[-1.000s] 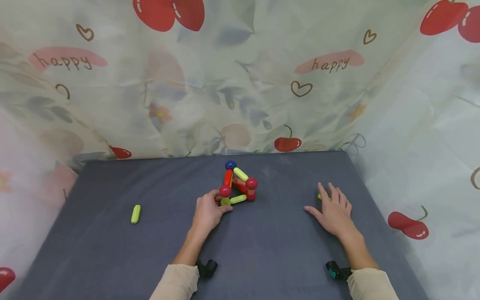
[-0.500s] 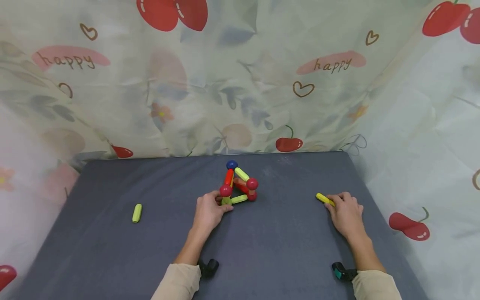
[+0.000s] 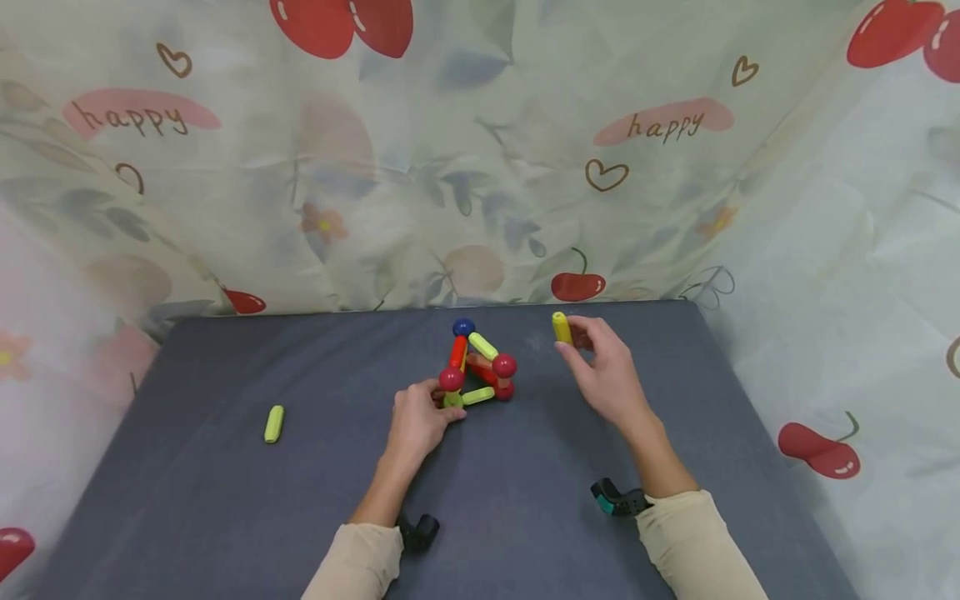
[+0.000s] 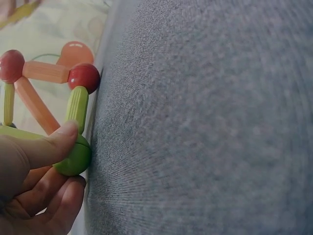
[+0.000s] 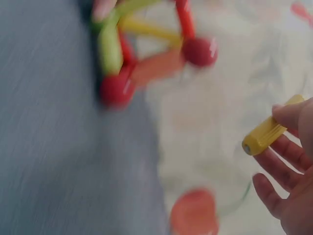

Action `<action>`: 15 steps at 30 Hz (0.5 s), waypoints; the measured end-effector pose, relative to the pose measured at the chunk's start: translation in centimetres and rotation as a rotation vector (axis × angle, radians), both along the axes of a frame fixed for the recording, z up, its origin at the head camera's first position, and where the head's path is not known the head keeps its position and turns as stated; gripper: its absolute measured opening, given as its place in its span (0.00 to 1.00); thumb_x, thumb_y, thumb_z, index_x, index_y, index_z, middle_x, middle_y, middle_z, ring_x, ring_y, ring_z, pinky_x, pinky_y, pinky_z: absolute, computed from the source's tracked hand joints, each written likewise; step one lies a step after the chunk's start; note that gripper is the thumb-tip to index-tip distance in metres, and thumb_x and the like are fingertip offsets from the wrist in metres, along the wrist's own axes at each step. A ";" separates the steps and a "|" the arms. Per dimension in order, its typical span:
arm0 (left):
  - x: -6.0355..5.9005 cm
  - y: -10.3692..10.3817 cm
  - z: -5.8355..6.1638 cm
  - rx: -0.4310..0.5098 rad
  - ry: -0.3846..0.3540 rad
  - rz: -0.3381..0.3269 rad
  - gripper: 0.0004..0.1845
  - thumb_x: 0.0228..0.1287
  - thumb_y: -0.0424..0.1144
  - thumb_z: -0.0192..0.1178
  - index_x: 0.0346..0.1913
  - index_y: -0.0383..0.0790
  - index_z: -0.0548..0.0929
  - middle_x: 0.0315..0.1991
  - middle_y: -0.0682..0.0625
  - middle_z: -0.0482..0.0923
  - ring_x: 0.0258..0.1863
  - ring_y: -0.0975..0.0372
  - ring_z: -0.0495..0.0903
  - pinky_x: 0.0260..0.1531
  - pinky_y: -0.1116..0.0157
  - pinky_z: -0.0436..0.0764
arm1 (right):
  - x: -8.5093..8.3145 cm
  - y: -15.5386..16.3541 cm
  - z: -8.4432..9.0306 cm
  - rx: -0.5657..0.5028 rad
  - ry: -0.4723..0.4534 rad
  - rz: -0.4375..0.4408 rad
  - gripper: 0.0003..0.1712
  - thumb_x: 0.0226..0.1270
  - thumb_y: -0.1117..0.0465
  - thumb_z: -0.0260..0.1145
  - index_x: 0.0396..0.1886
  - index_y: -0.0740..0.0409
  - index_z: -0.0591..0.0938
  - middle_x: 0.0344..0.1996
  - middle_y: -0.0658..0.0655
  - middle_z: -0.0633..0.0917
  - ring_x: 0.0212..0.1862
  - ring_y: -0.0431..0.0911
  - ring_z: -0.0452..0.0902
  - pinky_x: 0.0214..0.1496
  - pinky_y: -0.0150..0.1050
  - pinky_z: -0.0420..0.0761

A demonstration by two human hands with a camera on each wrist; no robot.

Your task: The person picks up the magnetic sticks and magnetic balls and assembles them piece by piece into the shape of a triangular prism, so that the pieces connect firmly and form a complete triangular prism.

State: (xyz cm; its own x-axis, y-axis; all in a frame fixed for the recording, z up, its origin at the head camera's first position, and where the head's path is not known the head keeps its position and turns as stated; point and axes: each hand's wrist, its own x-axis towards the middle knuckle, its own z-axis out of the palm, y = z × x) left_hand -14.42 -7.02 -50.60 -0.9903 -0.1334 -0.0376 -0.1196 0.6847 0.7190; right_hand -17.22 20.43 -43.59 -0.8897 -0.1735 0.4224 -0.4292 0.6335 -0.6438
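A structure of coloured rods and balls stands mid-table, with red balls (image 3: pixel 504 365), a blue ball (image 3: pixel 464 327) at the back and orange, red and light-green rods between them. My left hand (image 3: pixel 417 421) pinches the green ball (image 4: pixel 74 159) at its near left corner, thumb on one side and fingers on the other. To the right of the structure my right hand (image 3: pixel 606 371) holds a yellow rod (image 3: pixel 561 327) between thumb and fingers, raised off the table. The right wrist view shows the rod's round end (image 5: pixel 248 147) pointing away from the palm.
A lone light-green rod (image 3: pixel 274 424) lies on the dark grey tabletop (image 3: pixel 225 500), to the left of my left hand. Behind the table hangs a patterned cloth (image 3: pixel 420 167), and more cloth hangs at both sides.
My right hand has picked up the yellow rod from the right part of the table and carried it left and upward, towards the structure. The left hand keeps its place at the green ball.
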 end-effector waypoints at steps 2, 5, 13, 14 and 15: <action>0.0 0.0 0.0 -0.007 0.002 -0.002 0.21 0.49 0.41 0.81 0.47 0.39 0.89 0.39 0.44 0.91 0.38 0.55 0.88 0.44 0.53 0.86 | -0.1 -1.8 1.0 -0.046 0.024 0.050 0.22 0.69 0.62 0.71 0.61 0.58 0.79 0.48 0.57 0.82 0.48 0.47 0.83 0.52 0.42 0.84; 0.0 0.1 0.1 -0.018 -0.001 -0.004 0.21 0.49 0.41 0.81 0.46 0.39 0.89 0.39 0.43 0.91 0.39 0.54 0.88 0.43 0.53 0.86 | -0.2 -4.0 2.0 -0.106 0.045 0.119 0.22 0.68 0.63 0.71 0.60 0.58 0.79 0.48 0.56 0.84 0.49 0.47 0.83 0.53 0.37 0.83; 0.2 0.1 0.3 -0.017 0.010 0.002 0.19 0.50 0.41 0.81 0.45 0.39 0.89 0.38 0.44 0.90 0.37 0.55 0.88 0.42 0.53 0.87 | -0.2 -7.7 1.7 -0.186 0.010 0.238 0.19 0.69 0.60 0.71 0.58 0.55 0.80 0.47 0.55 0.87 0.51 0.46 0.84 0.51 0.41 0.86; 0.2 0.1 0.4 -0.016 0.008 0.002 0.19 0.50 0.41 0.81 0.45 0.40 0.89 0.38 0.44 0.90 0.36 0.55 0.88 0.42 0.53 0.87 | -0.2 -8.0 1.5 -0.181 -0.004 0.249 0.19 0.69 0.59 0.71 0.57 0.54 0.81 0.47 0.54 0.86 0.51 0.46 0.84 0.50 0.40 0.86; 0.2 0.1 0.4 -0.017 0.008 0.001 0.19 0.50 0.41 0.81 0.44 0.40 0.89 0.37 0.44 0.90 0.35 0.55 0.88 0.41 0.53 0.87 | -0.2 -8.2 1.2 -0.167 -0.013 0.257 0.19 0.69 0.59 0.71 0.57 0.54 0.81 0.47 0.54 0.86 0.51 0.47 0.83 0.49 0.39 0.86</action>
